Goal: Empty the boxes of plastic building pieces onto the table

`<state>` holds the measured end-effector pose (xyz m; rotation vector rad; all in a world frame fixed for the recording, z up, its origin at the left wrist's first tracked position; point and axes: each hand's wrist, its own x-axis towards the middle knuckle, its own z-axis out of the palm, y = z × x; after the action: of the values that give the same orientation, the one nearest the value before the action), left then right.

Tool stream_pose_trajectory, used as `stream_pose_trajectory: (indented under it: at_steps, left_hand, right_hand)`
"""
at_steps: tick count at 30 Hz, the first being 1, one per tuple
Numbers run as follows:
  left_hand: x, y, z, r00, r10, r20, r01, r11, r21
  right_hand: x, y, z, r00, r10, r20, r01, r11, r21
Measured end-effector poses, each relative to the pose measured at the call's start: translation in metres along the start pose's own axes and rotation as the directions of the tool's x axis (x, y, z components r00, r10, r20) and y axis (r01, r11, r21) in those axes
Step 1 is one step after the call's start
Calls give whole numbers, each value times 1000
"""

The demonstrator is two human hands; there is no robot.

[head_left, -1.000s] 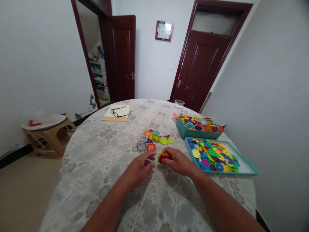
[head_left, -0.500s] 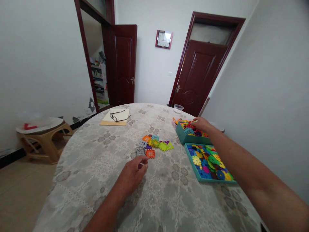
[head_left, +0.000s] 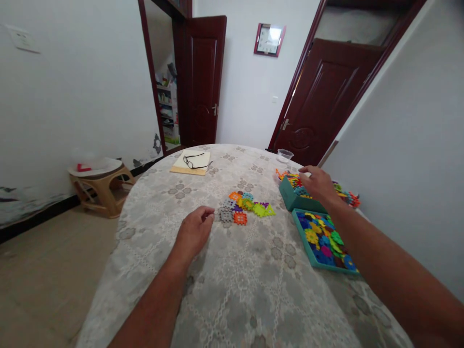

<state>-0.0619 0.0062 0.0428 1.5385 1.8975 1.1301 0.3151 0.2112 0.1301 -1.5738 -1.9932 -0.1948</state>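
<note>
My left hand (head_left: 195,229) rests on the tablecloth with its fingers loosely curled and a small gap at the thumb; nothing shows in it. Just right of it lies a group of toothed plastic building pieces, among them a grey square (head_left: 226,215), an orange square (head_left: 239,218) and a lime green piece (head_left: 259,209). My right hand (head_left: 319,184) is over the green box (head_left: 290,195) of mixed colourful pieces, finger and thumb close together. A small pale spot shows at its fingertips; I cannot tell what it is. The forearm hides part of the box.
Nearer than the box lies its teal lid (head_left: 308,249), filled with gear-shaped pieces. Glasses (head_left: 190,163) lie on a paper pad (head_left: 177,168) at the far left. A clear plastic bowl (head_left: 284,155) stands at the far edge. A stool (head_left: 103,188) is left of the table.
The camera view has turned left and down. My left hand has drawn back leftward from the loose pieces, uncovering the grey square. My right hand stays over the box.
</note>
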Motion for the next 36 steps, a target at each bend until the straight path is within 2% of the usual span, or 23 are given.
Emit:
stream_pose_trajectory:
  at_steps: [2, 3, 6, 8, 10, 12, 15, 20, 22, 25, 27, 31, 36]
  left_hand:
    - [3, -6, -2, 1000, -1, -1, 1, 998, 56]
    - [3, -8, -2, 1000, -1, 7, 0, 996, 89]
    - [3, -12, -1, 999, -9, 52, -1, 981, 194]
    - [2, -13, 0, 998, -14, 67, -3, 968, 251]
    - [1, -12, -2, 998, -11, 57, -5, 961, 277]
    - [1, -13, -5, 999, -12, 32, 3, 961, 276]
    - [4, -14, -14, 999, -28, -16, 31, 968, 249]
    - [6, -16, -21, 997, -31, -66, 45, 972, 232]
    - [6, -16, -20, 998, -23, -61, 36, 973, 228]
    - [6, -15, -17, 999, -22, -40, 31, 972, 234]
    - [6, -14, -16, 999, -26, -30, 33, 969, 247]
    - [5, -13, -16, 1000, -8, -4, 9, 963, 269]
    - [6, -15, -14, 1000, -12, 16, 7, 961, 277]
  right_hand:
    - [-24, -34, 5, 981, -148, 122, 136, 985, 104]
    - [-38, -52, 10, 955, -219, 199, 189, 969, 157]
    - [-79, -100, 34, 836, -390, 387, 297, 913, 279]
    - [-101, -123, 55, 779, -440, 446, 345, 895, 282]
    - [-116, -139, 75, 757, -423, 498, 364, 906, 217]
    - [-124, -148, 91, 759, -358, 544, 350, 929, 123]
    - [-128, -152, 103, 783, -295, 547, 317, 947, 56]
    - [-128, -146, 99, 754, -328, 569, 261, 945, 198]
    - [-128, -148, 98, 785, -364, 501, 258, 928, 270]
    - [-126, -161, 103, 816, -446, 367, 322, 879, 352]
    - [-123, -174, 108, 805, -472, 359, 365, 871, 328]
    - [-118, -194, 112, 746, -478, 464, 422, 878, 227]
    - [-122, -199, 106, 723, -471, 505, 466, 873, 146]
